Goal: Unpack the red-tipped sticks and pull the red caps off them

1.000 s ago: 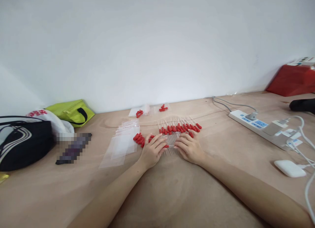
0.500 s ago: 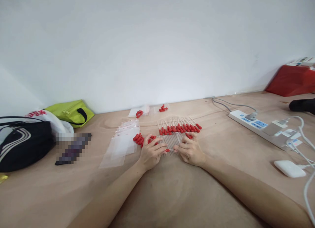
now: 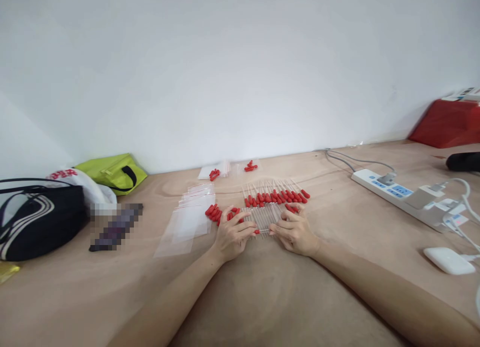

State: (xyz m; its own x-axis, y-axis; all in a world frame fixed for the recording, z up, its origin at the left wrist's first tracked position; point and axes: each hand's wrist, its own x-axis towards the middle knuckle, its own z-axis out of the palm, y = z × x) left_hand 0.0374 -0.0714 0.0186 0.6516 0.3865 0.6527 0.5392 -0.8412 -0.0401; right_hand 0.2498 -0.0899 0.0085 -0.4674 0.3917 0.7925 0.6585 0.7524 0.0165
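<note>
My left hand (image 3: 234, 233) is closed, its fingertips around a small red rubber bulb (image 3: 257, 232). A thin clear tube (image 3: 264, 231) runs sideways from the bulb into the closed fingers of my right hand (image 3: 296, 232), so both hands hold one dropper. Beneath and between the hands lies a row of loose clear tubes (image 3: 262, 215). Just beyond is a row of droppers with red bulbs (image 3: 277, 197). Several loose red bulbs (image 3: 213, 212) are heaped beside my left hand, partly hidden by it. Another red bulb (image 3: 289, 207) shows at my right fingers.
Clear zip bags (image 3: 187, 222) lie fanned out left of the hands. Two small bulb piles (image 3: 214, 174) sit on bags near the wall. A power strip (image 3: 397, 194) with cables and a white charger (image 3: 449, 260) lies right; a black bag (image 3: 45, 222) and a green bag (image 3: 112, 172) stand left.
The whole view has shifted slightly. Both hands keep nearly the same grip on the dropper, with the bulb at the left fingertips and the tube at the right.
</note>
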